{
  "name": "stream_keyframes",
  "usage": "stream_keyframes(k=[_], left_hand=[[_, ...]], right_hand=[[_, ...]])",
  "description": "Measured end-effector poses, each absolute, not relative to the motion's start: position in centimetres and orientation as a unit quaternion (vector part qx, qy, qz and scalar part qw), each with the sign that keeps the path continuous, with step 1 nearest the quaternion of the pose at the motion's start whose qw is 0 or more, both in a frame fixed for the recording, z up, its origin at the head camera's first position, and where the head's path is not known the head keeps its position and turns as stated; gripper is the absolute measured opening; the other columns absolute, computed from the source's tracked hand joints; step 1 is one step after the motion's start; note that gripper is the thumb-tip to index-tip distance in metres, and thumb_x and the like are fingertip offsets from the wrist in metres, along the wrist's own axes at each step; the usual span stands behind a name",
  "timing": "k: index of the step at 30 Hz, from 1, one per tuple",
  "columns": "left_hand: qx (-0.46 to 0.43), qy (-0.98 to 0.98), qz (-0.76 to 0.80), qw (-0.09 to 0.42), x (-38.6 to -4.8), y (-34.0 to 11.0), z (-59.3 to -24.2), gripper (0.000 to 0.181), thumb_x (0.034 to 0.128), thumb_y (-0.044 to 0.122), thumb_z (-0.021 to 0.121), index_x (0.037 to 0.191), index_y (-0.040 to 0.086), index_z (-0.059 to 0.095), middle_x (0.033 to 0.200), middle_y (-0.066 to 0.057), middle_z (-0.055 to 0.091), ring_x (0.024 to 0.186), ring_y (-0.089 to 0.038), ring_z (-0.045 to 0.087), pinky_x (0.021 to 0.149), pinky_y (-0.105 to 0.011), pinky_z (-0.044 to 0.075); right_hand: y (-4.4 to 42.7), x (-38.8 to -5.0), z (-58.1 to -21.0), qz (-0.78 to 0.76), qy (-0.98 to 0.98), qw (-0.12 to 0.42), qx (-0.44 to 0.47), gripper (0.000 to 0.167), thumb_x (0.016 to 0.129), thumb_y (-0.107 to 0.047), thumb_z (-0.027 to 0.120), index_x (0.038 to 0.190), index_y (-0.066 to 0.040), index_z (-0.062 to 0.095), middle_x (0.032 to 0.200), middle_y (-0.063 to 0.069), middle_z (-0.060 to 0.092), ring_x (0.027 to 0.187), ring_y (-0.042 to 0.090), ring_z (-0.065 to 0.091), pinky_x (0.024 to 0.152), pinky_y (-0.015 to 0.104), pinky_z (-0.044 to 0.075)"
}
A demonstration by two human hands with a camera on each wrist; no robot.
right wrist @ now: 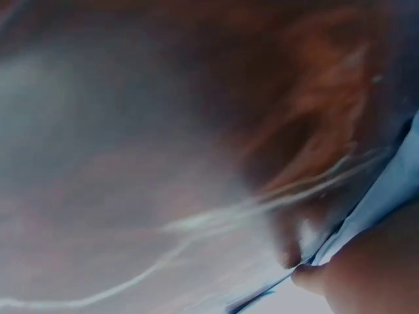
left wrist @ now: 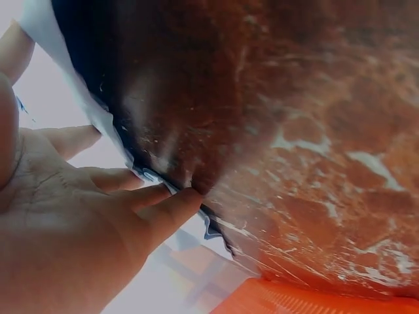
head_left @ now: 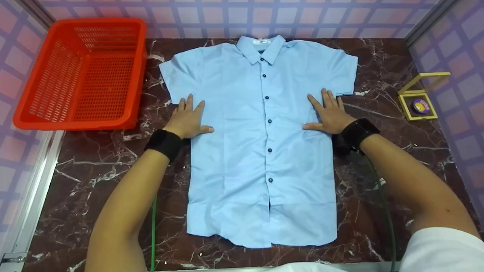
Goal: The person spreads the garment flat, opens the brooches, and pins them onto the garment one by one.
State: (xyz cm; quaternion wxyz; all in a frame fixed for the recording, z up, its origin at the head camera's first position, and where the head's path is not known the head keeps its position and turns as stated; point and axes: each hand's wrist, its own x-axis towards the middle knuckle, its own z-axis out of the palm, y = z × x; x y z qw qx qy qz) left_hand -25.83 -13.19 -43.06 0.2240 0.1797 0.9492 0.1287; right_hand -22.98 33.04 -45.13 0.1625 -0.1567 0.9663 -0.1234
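A light blue short-sleeved shirt with dark buttons lies spread out, front up, its collar toward the back wall. My left hand rests with spread fingers on the shirt's left side edge, just below the sleeve. On the opposite side edge, under the other sleeve, my right hand touches the cloth, fingers spread as well. In the left wrist view, fingertips meet the cloth's edge at the tabletop. The right wrist view is blurred and shows only part of the hand beside the blue cloth.
A red plastic basket stands at the back left of the dark marbled table. At the right is a small yellow frame-like box, its lid raised, with a round dark item inside. Checked walls border the table.
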Motion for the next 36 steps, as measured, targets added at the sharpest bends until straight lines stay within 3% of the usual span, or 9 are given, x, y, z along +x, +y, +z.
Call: stream_keyframes(k=[20, 36], left_hand=[[0.185, 0.948, 0.128, 0.226, -25.9, -14.5, -43.3, 0.107, 0.0884, 0.055, 0.071, 0.161, 0.004, 0.01, 0.163, -0.03, -0.011, 0.148, -0.051, -0.01, 0.117, -0.064, 0.004], [0.162, 0.95, 0.142, 0.224, -25.6, -14.5, -43.3, 0.108, 0.086, 0.055, 0.074, 0.162, 0.008, 0.012, 0.159, -0.038, -0.011, 0.146, -0.055, -0.012, 0.117, -0.064, 0.004]], right_hand=[[34.4, -22.5, -45.7, -0.135, 0.96, 0.159, -0.186, 0.111, 0.088, -0.064, 0.065, 0.162, -0.011, 0.003, 0.162, 0.031, -0.014, 0.15, 0.045, -0.013, 0.115, 0.066, -0.007], [37.0, -23.0, -45.5, -0.19, 0.967, 0.107, -0.135, 0.111, 0.088, -0.067, 0.062, 0.16, -0.003, 0.007, 0.16, 0.037, -0.006, 0.148, 0.052, -0.003, 0.115, 0.069, 0.002]])
